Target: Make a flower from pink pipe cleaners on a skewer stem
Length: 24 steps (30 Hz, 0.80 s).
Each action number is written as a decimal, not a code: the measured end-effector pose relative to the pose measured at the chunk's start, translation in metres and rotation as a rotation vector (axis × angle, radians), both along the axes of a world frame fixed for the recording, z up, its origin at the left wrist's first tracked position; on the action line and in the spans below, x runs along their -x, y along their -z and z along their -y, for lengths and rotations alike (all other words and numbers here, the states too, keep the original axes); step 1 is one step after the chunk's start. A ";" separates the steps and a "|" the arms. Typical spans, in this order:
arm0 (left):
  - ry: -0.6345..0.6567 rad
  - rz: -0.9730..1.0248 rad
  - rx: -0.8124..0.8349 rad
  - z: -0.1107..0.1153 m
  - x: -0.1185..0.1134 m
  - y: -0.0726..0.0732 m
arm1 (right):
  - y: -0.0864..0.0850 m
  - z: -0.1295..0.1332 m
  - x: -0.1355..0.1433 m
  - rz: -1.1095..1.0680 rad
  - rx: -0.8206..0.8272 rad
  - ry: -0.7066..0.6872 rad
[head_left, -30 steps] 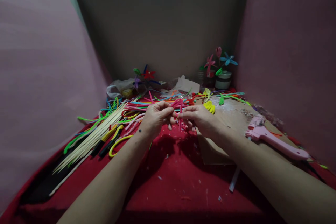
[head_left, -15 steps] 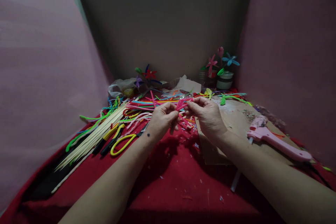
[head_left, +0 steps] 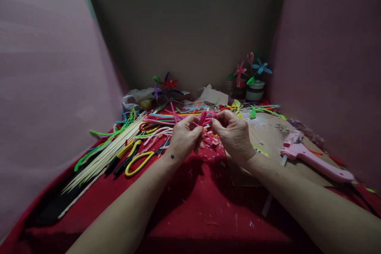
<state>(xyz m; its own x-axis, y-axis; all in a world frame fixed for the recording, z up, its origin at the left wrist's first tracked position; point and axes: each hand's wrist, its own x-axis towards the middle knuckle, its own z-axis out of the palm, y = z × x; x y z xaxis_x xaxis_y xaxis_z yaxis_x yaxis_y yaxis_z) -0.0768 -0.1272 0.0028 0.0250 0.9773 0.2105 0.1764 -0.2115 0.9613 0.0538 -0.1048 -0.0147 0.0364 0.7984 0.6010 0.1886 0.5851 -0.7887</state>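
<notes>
A bright pink pipe cleaner [head_left: 203, 118], bent into narrow loops, is held up over the middle of the table. My left hand [head_left: 188, 133] pinches its lower part between thumb and fingers. On the other side my right hand [head_left: 230, 130] grips a stretch of the same pink stem between thumb and forefinger. Below and behind the hands lie loose pipe cleaners [head_left: 162, 121] in pink, blue, yellow and other colours. Yellow-handled scissors [head_left: 139, 163] rest left of my left wrist, beside pliers [head_left: 127, 158] with black and yellow grips.
A bundle of thin wooden sticks [head_left: 104, 154] lies at left. On the right, a pink glue gun [head_left: 315, 158] rests on a cardboard sheet [head_left: 268, 127]. Pipe-cleaner flowers stand at the back, some by a small pot [head_left: 255, 91]. Scraps dot the red cloth [head_left: 208, 210].
The pink loops have turned more upright between my fingers. My right hand has shifted slightly, its fingers now more curled, and a yellow-rimmed round item shows behind its wrist.
</notes>
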 end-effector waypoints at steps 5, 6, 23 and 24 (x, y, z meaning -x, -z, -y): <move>0.018 -0.002 0.002 0.000 0.000 0.003 | 0.002 0.003 0.004 -0.055 0.104 -0.119; 0.022 0.004 0.002 -0.001 -0.001 0.004 | 0.002 0.003 0.005 -0.087 0.164 -0.169; 0.187 -0.080 0.104 -0.002 0.000 -0.002 | -0.004 -0.015 -0.005 -0.386 0.389 -0.489; 0.185 -0.088 0.113 -0.002 0.000 -0.004 | -0.004 -0.016 -0.006 -0.393 0.391 -0.479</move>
<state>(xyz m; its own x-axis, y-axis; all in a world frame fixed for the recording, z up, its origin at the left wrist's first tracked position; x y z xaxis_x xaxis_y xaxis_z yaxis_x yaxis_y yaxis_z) -0.0770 -0.1249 0.0063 0.2197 0.9715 0.0888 0.2284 -0.1397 0.9635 0.0597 -0.0888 -0.0106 -0.2164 0.9342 0.2835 -0.3568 0.1946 -0.9137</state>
